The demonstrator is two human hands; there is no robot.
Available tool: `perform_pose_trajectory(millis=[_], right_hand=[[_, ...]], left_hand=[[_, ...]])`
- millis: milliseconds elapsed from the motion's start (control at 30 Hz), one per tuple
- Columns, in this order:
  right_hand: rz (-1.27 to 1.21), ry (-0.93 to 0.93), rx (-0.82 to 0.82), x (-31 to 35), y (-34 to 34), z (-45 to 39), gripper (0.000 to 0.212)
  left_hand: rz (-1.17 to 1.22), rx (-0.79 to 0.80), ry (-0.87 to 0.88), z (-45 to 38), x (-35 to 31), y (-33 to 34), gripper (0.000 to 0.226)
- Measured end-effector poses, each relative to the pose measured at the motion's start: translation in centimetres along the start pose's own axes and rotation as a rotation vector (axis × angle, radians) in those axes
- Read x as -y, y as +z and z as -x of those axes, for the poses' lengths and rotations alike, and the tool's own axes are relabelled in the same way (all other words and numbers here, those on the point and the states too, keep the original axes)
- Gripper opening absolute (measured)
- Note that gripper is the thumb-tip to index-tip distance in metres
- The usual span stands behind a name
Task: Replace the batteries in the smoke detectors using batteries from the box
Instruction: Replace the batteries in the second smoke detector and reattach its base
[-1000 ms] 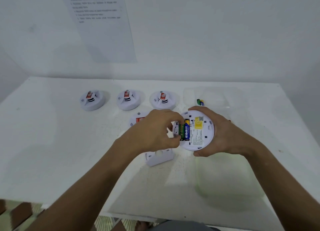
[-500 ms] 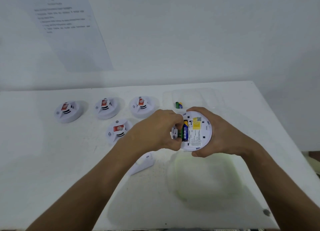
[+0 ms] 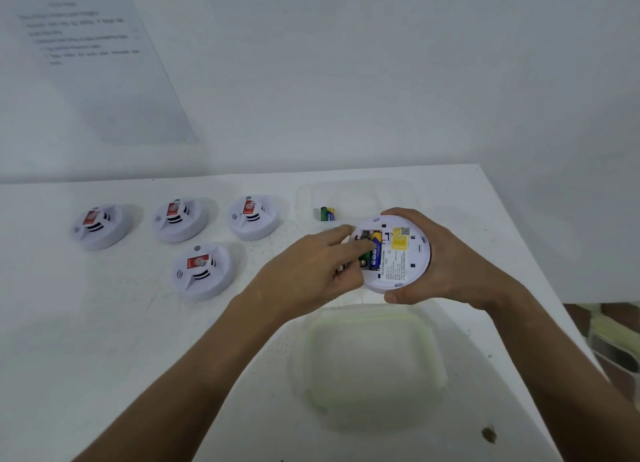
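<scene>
A white smoke detector [image 3: 394, 253] is held above the white table [image 3: 104, 357], back side up, cupped in the right hand [image 3: 440, 264] with the fingers curled over its far rim and the thumb clamped on its near rim. The battery compartment is seen open at the left of the back plate; a blue and gold battery [image 3: 375, 253] is seated there, with a green battery [image 3: 363, 255] just to its left, partly hidden. A yellow label [image 3: 399, 242] is fixed to the right of the compartment. The left hand [image 3: 311, 274] is laid against the detector's left edge, its fingers extended and loosely spread, fingertips [image 3: 367, 245] pressed onto the batteries; whether anything is held under the palm cannot be told. A clear plastic box [image 3: 360, 198] is set at the far side of the table, just beyond the hands, with spare batteries [image 3: 327, 214] lying inside near its left wall. Its translucent lid [image 3: 374, 361] is lying flat on the table nearer the viewer, below the held detector. Four more detectors are placed face up to the left: three in a far row [image 3: 100, 226] [image 3: 178, 219] [image 3: 254, 216], a fourth [image 3: 202, 271] nearer. A printed sheet [image 3: 97, 56] is fixed to the wall at far left, its text too blurred to read.
</scene>
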State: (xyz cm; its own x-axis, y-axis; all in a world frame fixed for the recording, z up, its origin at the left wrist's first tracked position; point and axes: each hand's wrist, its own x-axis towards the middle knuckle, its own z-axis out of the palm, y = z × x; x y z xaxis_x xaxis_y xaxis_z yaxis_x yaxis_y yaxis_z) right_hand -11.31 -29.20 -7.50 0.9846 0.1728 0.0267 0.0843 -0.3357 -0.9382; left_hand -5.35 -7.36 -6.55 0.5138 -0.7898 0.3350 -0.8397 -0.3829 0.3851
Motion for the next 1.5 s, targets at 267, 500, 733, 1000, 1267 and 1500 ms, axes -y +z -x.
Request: perform_pose_trajectory(millis=[267,500,733,1000,1267,1500], right_hand=[[0.034,-0.009,-0.075,-0.7,-1.5,-0.3,0.09],[0.024,0.028,-0.215,-1.7,-3.4,-0.9,0.087],[0.01,0.061,-0.229,-2.4,-4.1,-1.4,0.09],[0.034,0.078,-0.208,-3.0,-4.2,-1.6,0.092],[0.008,0.082,-0.185,-3.2,-3.7,-1.8,0.091],[0.027,0.063,-0.165,-3.2,-3.7,-1.8,0.093]], left_hand=[[0.266,-0.097,-0.305,-2.4,-0.3,0.0,0.022],[0.303,-0.116,-0.528,-6.9,4.3,-2.5,0.021],[0.165,0.103,-0.557,-10.0,11.2,-0.8,0.018],[0.049,0.516,-0.526,-12.7,13.2,0.0,0.028],[-0.196,0.599,-0.5,-13.6,13.9,2.3,0.022],[-0.167,0.385,-0.543,-12.8,12.6,1.9,0.027]])
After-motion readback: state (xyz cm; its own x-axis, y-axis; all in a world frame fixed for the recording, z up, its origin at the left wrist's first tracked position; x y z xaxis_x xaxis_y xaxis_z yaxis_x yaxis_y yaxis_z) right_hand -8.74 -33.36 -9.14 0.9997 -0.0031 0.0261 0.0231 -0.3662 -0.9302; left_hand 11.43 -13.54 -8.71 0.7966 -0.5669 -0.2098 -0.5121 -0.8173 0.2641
